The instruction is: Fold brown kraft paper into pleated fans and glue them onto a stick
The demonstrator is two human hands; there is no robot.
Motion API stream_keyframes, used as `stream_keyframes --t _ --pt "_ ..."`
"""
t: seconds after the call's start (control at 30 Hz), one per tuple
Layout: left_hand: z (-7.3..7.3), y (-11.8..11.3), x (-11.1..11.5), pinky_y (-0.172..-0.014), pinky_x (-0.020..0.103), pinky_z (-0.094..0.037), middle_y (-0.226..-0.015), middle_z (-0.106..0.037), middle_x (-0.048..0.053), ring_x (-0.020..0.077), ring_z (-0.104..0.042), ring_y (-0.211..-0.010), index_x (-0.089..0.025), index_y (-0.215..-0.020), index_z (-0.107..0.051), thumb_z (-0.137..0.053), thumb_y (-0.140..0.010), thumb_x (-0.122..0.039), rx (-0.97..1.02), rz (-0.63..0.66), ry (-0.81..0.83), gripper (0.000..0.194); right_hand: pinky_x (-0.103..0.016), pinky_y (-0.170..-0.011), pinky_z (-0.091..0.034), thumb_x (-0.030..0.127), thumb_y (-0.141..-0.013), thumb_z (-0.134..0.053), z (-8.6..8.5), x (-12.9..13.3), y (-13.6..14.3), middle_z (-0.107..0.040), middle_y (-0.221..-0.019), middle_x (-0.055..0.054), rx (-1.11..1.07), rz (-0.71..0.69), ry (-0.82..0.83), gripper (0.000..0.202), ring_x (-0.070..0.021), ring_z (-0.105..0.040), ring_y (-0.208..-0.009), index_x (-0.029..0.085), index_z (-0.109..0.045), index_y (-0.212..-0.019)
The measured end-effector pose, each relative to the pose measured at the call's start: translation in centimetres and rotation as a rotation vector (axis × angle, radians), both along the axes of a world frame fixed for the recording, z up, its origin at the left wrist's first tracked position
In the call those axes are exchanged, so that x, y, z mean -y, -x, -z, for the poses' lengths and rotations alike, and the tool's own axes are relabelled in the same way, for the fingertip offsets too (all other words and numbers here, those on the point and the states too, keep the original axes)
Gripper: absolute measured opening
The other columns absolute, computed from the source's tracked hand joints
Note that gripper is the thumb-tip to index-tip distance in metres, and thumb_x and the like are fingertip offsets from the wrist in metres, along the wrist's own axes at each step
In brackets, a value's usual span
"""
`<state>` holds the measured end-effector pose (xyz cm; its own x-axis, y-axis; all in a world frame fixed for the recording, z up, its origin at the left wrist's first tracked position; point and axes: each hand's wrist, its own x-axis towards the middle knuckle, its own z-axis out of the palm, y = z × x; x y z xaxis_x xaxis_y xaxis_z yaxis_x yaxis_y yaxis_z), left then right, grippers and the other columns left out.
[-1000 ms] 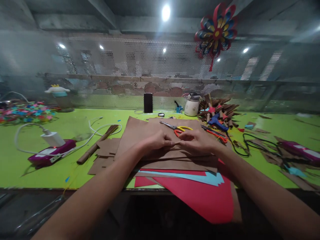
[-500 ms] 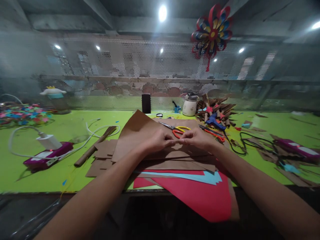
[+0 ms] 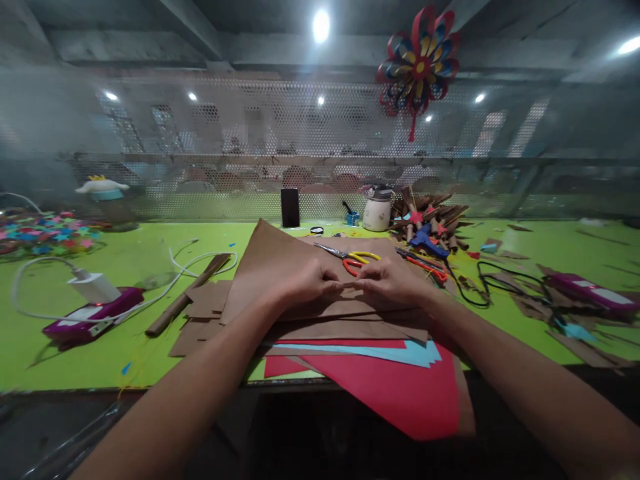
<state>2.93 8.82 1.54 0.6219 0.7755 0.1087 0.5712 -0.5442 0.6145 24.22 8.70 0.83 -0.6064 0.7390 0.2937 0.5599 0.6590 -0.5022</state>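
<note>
A large brown paper sheet (image 3: 265,267) lies over a stack of brown, light blue and red paper, its far left corner raised. My left hand (image 3: 315,279) pinches the sheet's edge near the middle. Close beside it on the right, my right hand (image 3: 383,279) pinches the same edge with thumb and fingers. Scissors with red and yellow handles (image 3: 346,256) lie just beyond my hands, blades toward the left. Light blue paper (image 3: 420,353) and red paper (image 3: 400,393) stick out at the front, the red hanging past the table edge.
A purple power strip (image 3: 95,313) with a white charger is at left, near a rolled brown paper tube (image 3: 173,313). Behind stand a black phone (image 3: 290,207) and a white jar (image 3: 377,210). Right are brown rolls (image 3: 445,217), a blue glue gun (image 3: 429,241) and another purple strip (image 3: 593,292).
My hands have barely moved, with a slightly wider gap between the fingertips. The raised paper corner looks a little lower and further left, and the whole view has shifted slightly.
</note>
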Motion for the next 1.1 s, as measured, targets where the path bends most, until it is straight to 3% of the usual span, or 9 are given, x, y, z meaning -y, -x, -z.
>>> stream_keyframes --t 0.13,0.4,0.67,0.8,0.93,1.0,1.1 --pt "-0.4 0.4 0.1 -0.047 0.022 -0.021 -0.055 -0.043 -0.002 0.0077 -0.033 -0.053 -0.012 -0.065 -0.062 -0.050 -0.079 -0.041 -0.015 0.006 0.067 0.034 -0.021 -0.051 -0.038 0.038 -0.082 -0.051 -0.3 -0.1 -0.5 -0.061 -0.057 -0.001 -0.057 -0.050 0.191 0.032 -0.0101 -0.052 -0.053 0.013 -0.065 -0.069" --pt "-0.4 0.4 -0.1 -0.050 0.023 -0.026 -0.058 -0.052 0.000 0.0084 -0.038 -0.054 -0.012 -0.068 -0.063 -0.053 -0.076 -0.040 0.001 -0.012 0.145 0.031 -0.026 -0.059 -0.047 0.045 -0.081 -0.054 -0.2 -0.6 -1.2 -0.067 -0.069 -0.006 -0.195 -0.167 0.545 0.035 -0.0117 -0.060 -0.055 0.010 -0.061 -0.080" --pt "-0.5 0.5 0.0 -0.051 0.022 -0.028 -0.059 -0.053 0.000 0.0085 -0.041 -0.055 -0.012 -0.067 -0.061 -0.057 -0.073 -0.043 0.043 0.023 0.219 0.032 -0.027 -0.058 -0.049 0.043 -0.077 -0.061 0.6 -1.1 -1.7 -0.068 -0.074 -0.008 -0.308 -0.257 0.784 0.034 -0.0139 -0.064 -0.058 0.010 -0.056 -0.083" --pt "-0.7 0.8 0.2 -0.051 0.023 -0.028 -0.060 -0.053 0.000 0.0089 -0.041 -0.055 -0.013 -0.066 -0.060 -0.062 -0.070 -0.041 0.064 -0.033 0.236 0.029 -0.030 -0.061 -0.050 0.041 -0.078 -0.061 0.7 -1.4 -2.2 -0.068 -0.075 -0.009 -0.317 -0.297 0.805 0.033 -0.0153 -0.065 -0.060 0.010 -0.057 -0.088" --pt "-1.1 1.3 0.4 -0.051 0.024 -0.031 -0.058 -0.052 0.000 0.0092 -0.042 -0.053 -0.013 -0.070 -0.060 -0.061 -0.073 -0.040 0.188 -0.065 0.369 0.027 -0.029 -0.064 -0.050 0.041 -0.082 -0.056 0.6 -1.9 -2.5 -0.066 -0.073 -0.005 -0.469 -0.197 0.650 0.032 -0.0128 -0.063 -0.061 0.010 -0.061 -0.089" --pt "-1.2 1.5 0.5 -0.053 0.023 -0.032 -0.060 -0.054 0.001 0.0095 -0.044 -0.055 -0.012 -0.072 -0.061 -0.061 -0.073 -0.039 0.262 -0.033 0.408 0.027 -0.029 -0.069 -0.050 0.036 -0.080 -0.060 0.4 -1.8 -2.3 -0.066 -0.077 -0.005 -0.553 -0.174 0.594 0.030 -0.0120 -0.062 -0.063 0.011 -0.062 -0.096" --pt "-1.3 1.4 0.4 -0.055 0.023 -0.032 -0.060 -0.053 -0.001 0.0086 -0.044 -0.057 -0.012 -0.070 -0.062 -0.063 -0.073 -0.037 0.332 0.083 0.457 0.026 -0.033 -0.075 -0.049 0.028 -0.074 -0.067 0.1 -1.1 -1.5 -0.068 -0.088 -0.006 -0.548 -0.263 0.590 0.042 -0.0147 -0.064 -0.071 0.015 -0.058 -0.113"
